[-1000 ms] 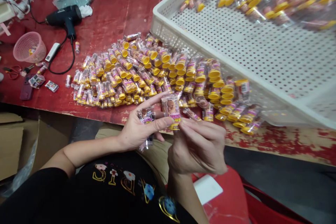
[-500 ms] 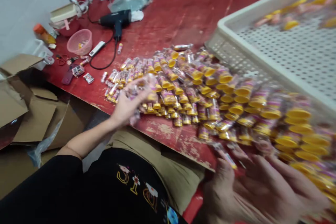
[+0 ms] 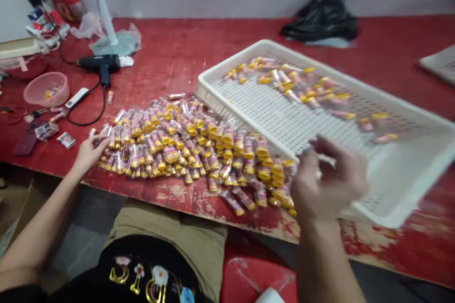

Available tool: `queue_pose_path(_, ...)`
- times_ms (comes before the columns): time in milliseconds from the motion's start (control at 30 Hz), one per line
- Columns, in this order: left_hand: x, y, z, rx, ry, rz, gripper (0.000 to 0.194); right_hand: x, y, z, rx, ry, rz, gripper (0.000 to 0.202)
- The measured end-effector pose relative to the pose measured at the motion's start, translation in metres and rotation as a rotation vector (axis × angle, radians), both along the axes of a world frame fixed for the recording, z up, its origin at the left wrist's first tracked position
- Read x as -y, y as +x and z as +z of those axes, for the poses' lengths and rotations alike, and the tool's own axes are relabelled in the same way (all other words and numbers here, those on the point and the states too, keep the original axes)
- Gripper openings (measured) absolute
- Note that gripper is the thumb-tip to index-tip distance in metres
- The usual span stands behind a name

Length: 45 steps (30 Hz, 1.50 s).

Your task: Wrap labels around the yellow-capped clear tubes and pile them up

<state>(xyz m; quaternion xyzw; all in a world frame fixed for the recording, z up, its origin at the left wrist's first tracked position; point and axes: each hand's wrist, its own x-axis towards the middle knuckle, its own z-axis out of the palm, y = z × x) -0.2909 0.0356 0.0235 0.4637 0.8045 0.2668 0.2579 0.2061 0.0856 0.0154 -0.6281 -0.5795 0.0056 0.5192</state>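
A long pile of clear-wrapped small tubes with yellow ends [image 3: 170,147] lies along the table's front side. At its left end, my left hand [image 3: 90,151] has its fingers curled in against the outermost tubes; what lies between them I cannot make out. My right hand [image 3: 329,177] is raised over the near edge of the white perforated tray [image 3: 234,104], to the right of the pile. It is blurred, with bent fingers apart from the thumb and nothing visible in the gap. Loose tubes with yellow ends [image 3: 302,87] lie in the tray, mostly along its far side.
A black heat gun [image 3: 101,64] with a looped cord lies at the left, near a pink basket [image 3: 48,90] and a lamp stand [image 3: 106,14]. A black plastic bag [image 3: 322,19] rests at the back. Below the table edge is a red stool [image 3: 261,277].
The view has swung right and shows the whole tray. My left hand has moved to the pile's left end; my right hand has risen from beside the tubes to over the tray's edge.
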Motion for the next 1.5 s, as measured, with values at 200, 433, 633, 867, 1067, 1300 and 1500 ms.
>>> queue_pose_path(200, 0.002, 0.008, 0.025, 0.131, 0.072, 0.165, 0.029, -0.210, -0.013, 0.002, 0.171, -0.632, 0.219, 0.028)
queue_pose_path(433, 0.000, 0.103, 0.068, 0.956, 0.310, 0.300, 0.040, -0.273, -0.083, -0.014, 0.137, -0.747, 0.320, 0.035)
queue_pose_path(633, -0.029, 0.207, 0.060, 1.395, 0.219, 0.115, 0.041, -0.145, -0.069, 0.026, -0.008, -0.557, 0.340, 0.031)
queue_pose_path(867, -0.027, 0.268, 0.044, 1.455, 0.293, 0.015, 0.049, 0.026, -0.112, 0.047, -0.502, -0.215, 0.630, 0.018)
queue_pose_path(1067, -0.013, 0.273, 0.042, 1.282, 0.365, 0.109, 0.052, 0.040, -0.112, 0.047, -0.685, -0.217, 0.511, 0.026)
queue_pose_path(1300, 0.004, 0.286, 0.049, 1.257, 0.316, 0.057, 0.054, 0.063, -0.092, 0.030, -0.761, -0.227, 0.460, 0.035)
queue_pose_path(1500, 0.006, 0.279, 0.048, 1.357, 0.172, 0.096, 0.061, 0.100, -0.070, 0.018, -0.567, -0.164, 0.473, 0.051)
